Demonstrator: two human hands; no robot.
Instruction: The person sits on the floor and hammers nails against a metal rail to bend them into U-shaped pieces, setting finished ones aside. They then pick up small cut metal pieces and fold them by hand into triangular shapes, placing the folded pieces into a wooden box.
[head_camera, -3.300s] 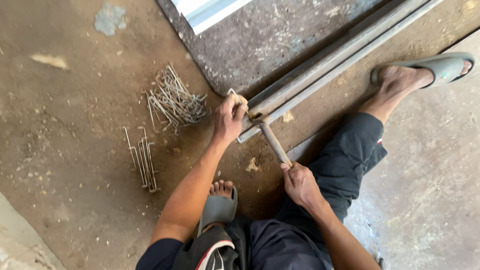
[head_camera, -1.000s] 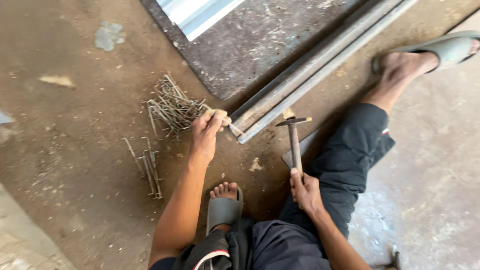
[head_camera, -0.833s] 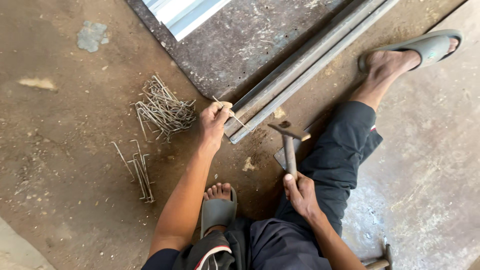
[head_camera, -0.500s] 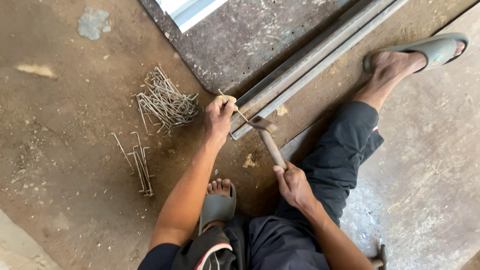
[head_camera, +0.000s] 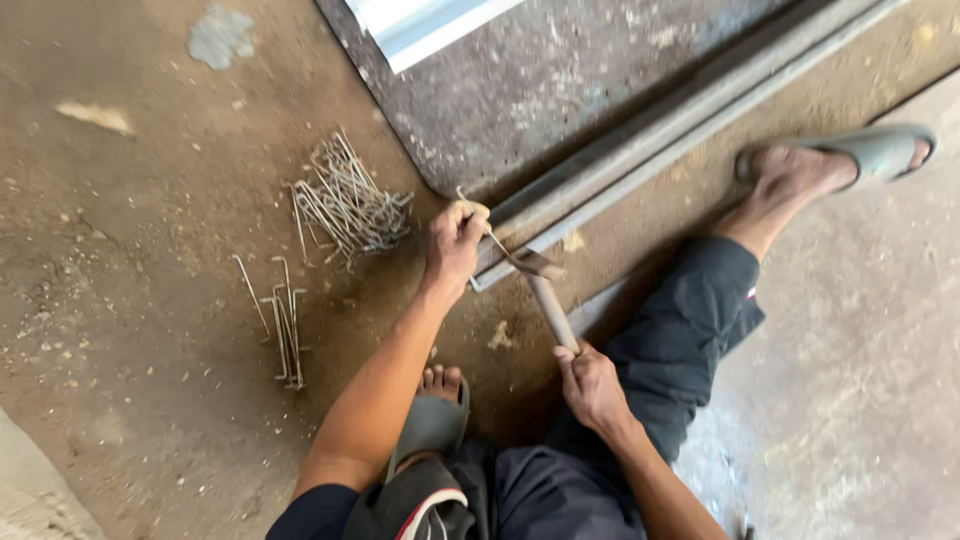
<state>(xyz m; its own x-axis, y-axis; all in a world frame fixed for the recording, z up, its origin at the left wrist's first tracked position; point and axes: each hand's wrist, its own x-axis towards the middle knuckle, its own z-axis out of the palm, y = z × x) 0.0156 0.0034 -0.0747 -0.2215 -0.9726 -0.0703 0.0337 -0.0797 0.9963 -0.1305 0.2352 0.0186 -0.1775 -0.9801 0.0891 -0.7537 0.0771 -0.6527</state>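
Metal wire pinched in left hand; right hand clamped on hammer.

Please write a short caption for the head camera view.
Seated person's left hand holds a nail on a steel bar; right hand brings the hammer down.

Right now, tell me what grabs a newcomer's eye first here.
At centre, the right hand swings a wooden-handled hammer onto a thin bent metal wire that the left hand pins against the end of a long grey steel bar. Left of them, a tangled heap of grey wire pieces lies on the brown dirt floor.
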